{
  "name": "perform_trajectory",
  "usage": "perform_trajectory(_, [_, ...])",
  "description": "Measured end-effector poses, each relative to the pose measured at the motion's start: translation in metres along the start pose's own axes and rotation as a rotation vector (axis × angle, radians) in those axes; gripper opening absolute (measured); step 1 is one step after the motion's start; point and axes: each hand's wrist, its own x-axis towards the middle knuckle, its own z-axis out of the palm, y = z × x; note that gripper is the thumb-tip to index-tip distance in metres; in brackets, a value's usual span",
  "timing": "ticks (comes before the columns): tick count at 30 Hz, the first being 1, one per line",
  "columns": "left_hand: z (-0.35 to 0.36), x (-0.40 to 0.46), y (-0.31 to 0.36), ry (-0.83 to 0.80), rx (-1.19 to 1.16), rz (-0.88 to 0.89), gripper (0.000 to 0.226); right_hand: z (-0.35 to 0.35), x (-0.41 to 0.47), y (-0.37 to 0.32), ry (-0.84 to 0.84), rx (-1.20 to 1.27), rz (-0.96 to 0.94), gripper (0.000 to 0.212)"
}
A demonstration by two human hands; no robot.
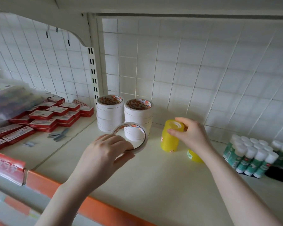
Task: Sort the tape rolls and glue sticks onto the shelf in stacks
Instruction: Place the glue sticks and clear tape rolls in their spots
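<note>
White tape roll point(132, 137) was pinched in left hand point(104, 154), held tilted over the shelf point(153, 173) near its stacks point(124, 116). Right hand point(191, 132) fingers gripped yellow stack point(170, 137) top; a nudge could've toppled it.

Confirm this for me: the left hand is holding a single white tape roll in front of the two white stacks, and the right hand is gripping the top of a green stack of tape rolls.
Not quite. The head view shows the right hand gripping the top of a yellow stack of tape rolls, not green. The rest holds: the left hand holds a single white tape roll in front of the two white stacks.
</note>
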Motion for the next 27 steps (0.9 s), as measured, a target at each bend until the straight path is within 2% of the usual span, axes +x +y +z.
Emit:
perform_trajectory(11, [0.0022, 0.0041, -0.0014, -0.012, -0.001, -0.026, 0.020, -0.0054, -0.0010, 0.0031, -0.044, 0.092, 0.002, 0.069])
perform_trajectory(27, [0.0081, 0.0039, -0.0005, -0.018, 0.011, -0.049, 0.021, -0.0040, -0.0022, 0.0032, -0.013, 0.073, -0.042, 0.067])
